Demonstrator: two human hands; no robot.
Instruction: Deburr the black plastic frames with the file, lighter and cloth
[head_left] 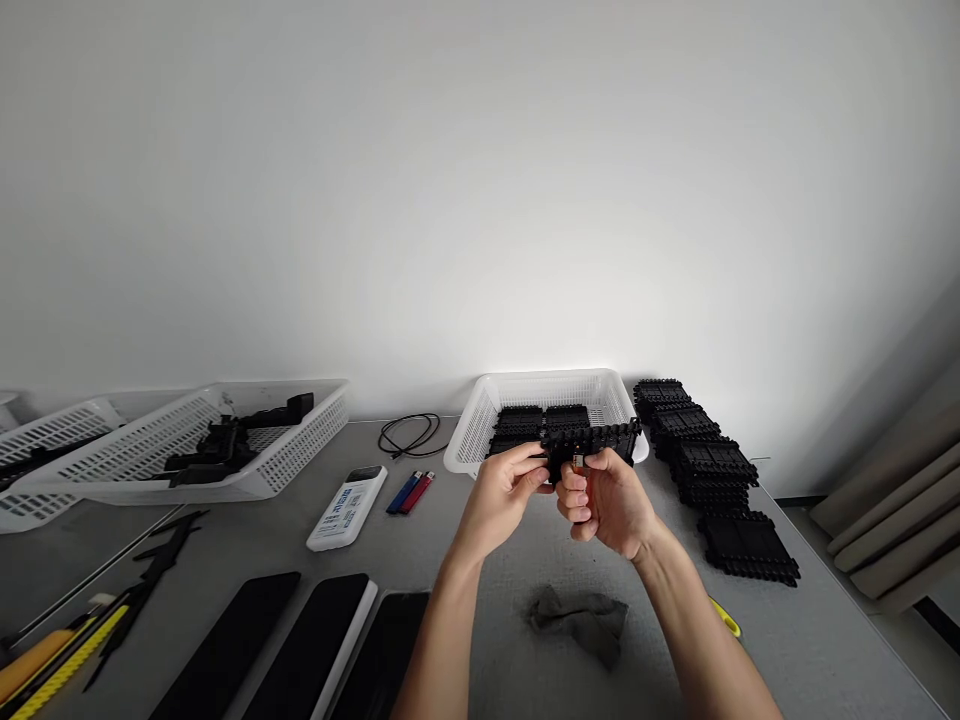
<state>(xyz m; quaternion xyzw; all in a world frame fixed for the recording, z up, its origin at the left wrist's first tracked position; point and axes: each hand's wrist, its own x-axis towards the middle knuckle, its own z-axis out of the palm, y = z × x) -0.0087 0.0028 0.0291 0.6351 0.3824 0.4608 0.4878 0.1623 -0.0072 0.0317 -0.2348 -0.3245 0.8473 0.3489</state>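
My left hand (508,495) pinches the left end of a black plastic panel with toothed edges (600,438), held up above the table in front of a white basket. In my right hand (613,503) is an orange lighter (579,462), gripped upright with its metal top close against the panel. The thumb lies over the lighter's top, and a small orange glow shows just above it. Behind the panel, the white basket (555,380) contains several similar black panels (519,420). A crumpled dark grey cloth (579,622) lies on the table below my hands.
Stacked black panels (716,460) line the right side. To the left are blue and red lighters (411,493), a white power bank (347,508), a coiled black cable (409,436), a basket of black parts (285,470), and dark flat devices (304,640). A wall stands behind.
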